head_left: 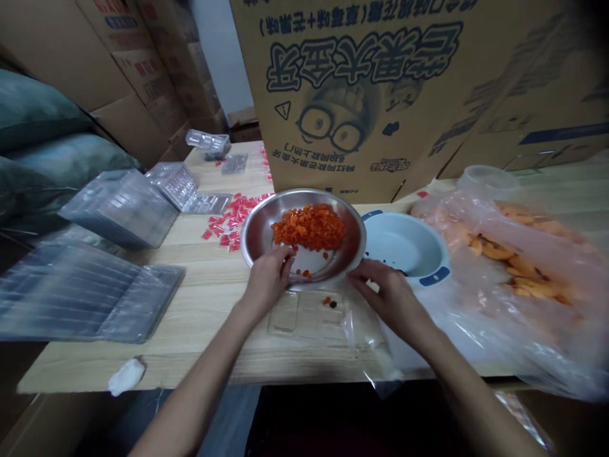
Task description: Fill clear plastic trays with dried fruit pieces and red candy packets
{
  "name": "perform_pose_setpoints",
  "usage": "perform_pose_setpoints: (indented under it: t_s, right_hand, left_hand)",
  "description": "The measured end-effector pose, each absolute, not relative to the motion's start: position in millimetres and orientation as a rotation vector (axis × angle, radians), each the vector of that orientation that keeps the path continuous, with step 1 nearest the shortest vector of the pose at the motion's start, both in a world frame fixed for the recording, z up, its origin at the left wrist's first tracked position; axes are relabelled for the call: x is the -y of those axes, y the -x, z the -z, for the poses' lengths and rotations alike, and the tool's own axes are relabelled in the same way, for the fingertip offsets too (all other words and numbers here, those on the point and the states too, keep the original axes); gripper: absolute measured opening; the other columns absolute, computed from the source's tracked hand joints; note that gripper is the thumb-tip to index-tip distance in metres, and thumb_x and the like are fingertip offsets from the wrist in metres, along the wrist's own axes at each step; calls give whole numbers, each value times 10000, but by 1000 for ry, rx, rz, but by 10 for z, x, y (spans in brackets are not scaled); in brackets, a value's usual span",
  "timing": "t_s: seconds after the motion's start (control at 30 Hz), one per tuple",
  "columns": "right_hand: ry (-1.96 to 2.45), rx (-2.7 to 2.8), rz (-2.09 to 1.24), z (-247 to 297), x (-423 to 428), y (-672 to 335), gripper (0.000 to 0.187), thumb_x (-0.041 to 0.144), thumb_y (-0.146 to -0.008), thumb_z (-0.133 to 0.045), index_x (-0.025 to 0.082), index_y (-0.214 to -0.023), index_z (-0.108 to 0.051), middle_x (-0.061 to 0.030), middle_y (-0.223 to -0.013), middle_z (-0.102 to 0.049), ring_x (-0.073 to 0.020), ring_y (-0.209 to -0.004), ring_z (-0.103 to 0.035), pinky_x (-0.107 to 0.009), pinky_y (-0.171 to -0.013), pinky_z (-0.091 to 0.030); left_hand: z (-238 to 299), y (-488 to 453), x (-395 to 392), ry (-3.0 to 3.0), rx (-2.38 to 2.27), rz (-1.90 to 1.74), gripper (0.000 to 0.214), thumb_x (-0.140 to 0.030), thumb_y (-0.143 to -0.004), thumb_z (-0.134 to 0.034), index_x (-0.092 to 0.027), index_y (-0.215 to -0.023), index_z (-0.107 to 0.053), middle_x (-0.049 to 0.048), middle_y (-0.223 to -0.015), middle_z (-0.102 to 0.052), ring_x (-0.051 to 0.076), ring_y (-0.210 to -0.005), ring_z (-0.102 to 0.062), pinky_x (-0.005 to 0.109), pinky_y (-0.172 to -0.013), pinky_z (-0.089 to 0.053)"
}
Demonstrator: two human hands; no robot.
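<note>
A steel bowl (254, 231) holds a heap of small orange pieces (311, 227) that look like chopped dried fruit. Over its near left rim is my left hand (271, 273), the fingertips pinched together inside the bowl by a few loose pieces. What they hold, if anything, is too small to tell. At the bowl's near right edge, my right hand (390, 295) has thumb and fingers drawn together; their contents are hidden. Between my hands lies a clear plastic tray (285, 314), with a few orange bits and a dark piece (333, 304) in its right part.
A pale blue basin (404, 241) with dark specks stands right of the bowl. Further right lies a plastic bag of orange slices (537, 273). Stacked clear trays (128, 206) and red packets (233, 219) are leftward. A large carton (352, 108) stands behind; crumpled tissue (126, 376) lies at the front edge.
</note>
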State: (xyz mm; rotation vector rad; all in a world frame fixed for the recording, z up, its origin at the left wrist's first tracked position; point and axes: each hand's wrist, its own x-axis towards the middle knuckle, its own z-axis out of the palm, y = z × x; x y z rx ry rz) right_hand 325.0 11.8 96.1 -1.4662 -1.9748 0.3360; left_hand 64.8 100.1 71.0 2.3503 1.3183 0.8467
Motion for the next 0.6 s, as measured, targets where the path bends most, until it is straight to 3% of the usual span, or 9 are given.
perform_pose_setpoints:
  t_s: [0.13,0.23,0.3,0.37,0.43,0.5,0.6]
  right_hand:
    - [1629,2150,-229,-1102,-773,-3229,153,113,-945,-601,181,-950,-738,-76,-983,-748,-223,-906,-687,-311,-809,-490]
    - [1765,2338,-271,-862,-1304,-3107,180,91,-935,-602,157,-1003,-755,-116,-1060,-755,-255,-1003,-693,-331,-880,-503]
    - [1732,2432,-314,-660,-1563,-3001,248,82,-935,-605,168,-1117,-750,-114,-1199,-737,-251,-1121,-669,-332,-972,-494]
    - [1665,2507,-346,-502,-1730,-2887,357,61,-932,-600,198,-1241,-716,-83,-1340,-689,-223,-1207,-635,-317,-1051,-467]
    - [1629,2574,-346,-403,-1810,-2779,377,48,-923,-598,193,-1251,-712,-91,-1404,-647,-221,-1218,-627,-319,-1071,-463]
    - [1631,2627,-322,-342,-1825,-2696,307,48,-912,-605,162,-1161,-745,-136,-1361,-654,-246,-1163,-652,-327,-1017,-495]
    - [1631,2702,-299,-270,-1801,-2643,287,53,-923,-592,159,-1136,-752,-153,-1230,-695,-245,-1033,-700,-298,-874,-531]
  left_hand:
    - [-610,-709,-1909,-2414,-1486,-241,320,-105,-907,-654,-183,-1213,-706,149,-1240,-712,285,-1067,-716,388,-953,-545]
    - [-422,-861,-2315,-2400,-1477,-210,591,-119,-873,-697,-182,-1448,-574,220,-1442,-590,330,-1189,-669,424,-1005,-523]
    - [-332,-962,-2440,-2380,-1473,-200,648,-117,-884,-672,-176,-1509,-512,239,-1445,-589,345,-1234,-643,448,-1036,-502]
    - [-291,-1029,-2477,-2348,-1465,-182,532,-94,-887,-635,-129,-1417,-597,238,-1289,-687,339,-1172,-671,441,-1016,-506]
    - [-288,-1044,-2442,-2307,-1443,-161,354,-58,-848,-644,-94,-1191,-723,209,-1060,-758,316,-1035,-716,398,-942,-532]
    - [-299,-1010,-2347,-2265,-1403,-159,207,-26,-773,-692,-108,-944,-774,162,-885,-768,282,-901,-730,343,-849,-545]
    - [-299,-908,-2151,-2200,-1322,-241,215,26,-686,-709,-164,-767,-767,82,-763,-758,223,-796,-719,279,-760,-533]
